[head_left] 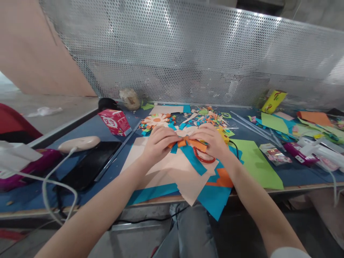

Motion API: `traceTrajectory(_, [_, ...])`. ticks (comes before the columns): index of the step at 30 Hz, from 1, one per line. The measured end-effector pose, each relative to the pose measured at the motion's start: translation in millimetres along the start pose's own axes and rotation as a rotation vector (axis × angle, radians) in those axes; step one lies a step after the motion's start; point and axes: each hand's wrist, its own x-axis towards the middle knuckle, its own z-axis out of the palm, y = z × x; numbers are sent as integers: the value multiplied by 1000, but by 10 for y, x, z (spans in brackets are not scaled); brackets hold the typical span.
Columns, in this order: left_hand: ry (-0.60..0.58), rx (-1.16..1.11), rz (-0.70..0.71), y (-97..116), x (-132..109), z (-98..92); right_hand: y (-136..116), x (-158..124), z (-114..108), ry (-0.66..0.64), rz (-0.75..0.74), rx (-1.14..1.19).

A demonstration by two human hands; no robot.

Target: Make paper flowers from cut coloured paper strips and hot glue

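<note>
My left hand (161, 141) and my right hand (211, 139) meet over the middle of the table, fingers closed on an orange paper strip (197, 144). Folded or curled orange bits show between the fingertips, which hide part of the strip. Just below lies a small blue paper piece (174, 148). Beside my right hand rests a red looped handle (204, 159), probably of scissors; its blades are hidden. Under both hands spread pale peach sheets (158, 172) and blue sheets (215, 200). A paper flower (157, 120) with peach petals sits behind my left hand.
Paper scraps (208, 116) lie behind the hands. A yellow tool (225, 135) with a black cord is right of them. Green paper (258, 165) lies further right. A black phone (88, 166) and a pink box (115, 122) stand left. A perforated metal screen (172, 53) bounds the back.
</note>
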Motion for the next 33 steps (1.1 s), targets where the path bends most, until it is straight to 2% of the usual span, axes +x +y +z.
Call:
traceTrajectory(2, [37,63,90,4,12,-32,-23,-8,-13,34,-46,-51])
traceTrajectory(6, [20,133,147,26,17,-43,-67,9,-37,33,-69,-101])
traceTrajectory(17, [-71,138,88,61,25,-24,-71,-8,-71,-60,-93,-146])
traceTrajectory(21, [-54,151,107,50,33,-32,8,-18,-92,-51,-27,-208])
traceTrajectory(24, [-16,177,92,28,30,-33,153,-34,-156,-5,168,-287])
traceTrajectory(26, [5,188,58,18,30,-30,268,-64,-193,62,471,-428])
traceTrajectory(27, [11,191,41,16,31,-28,320,-87,-203,76,690,-523])
traceTrajectory(29, [14,194,28,18,37,-24,402,-144,-201,-36,1129,-654])
traceTrajectory(30, [17,198,37,21,40,-22,430,-174,-191,-125,1285,-671])
traceTrajectory(31, [21,203,55,24,43,-20,451,-202,-176,-216,1394,-667])
traceTrajectory(33, [20,214,95,28,44,-15,479,-244,-144,-359,1475,-636])
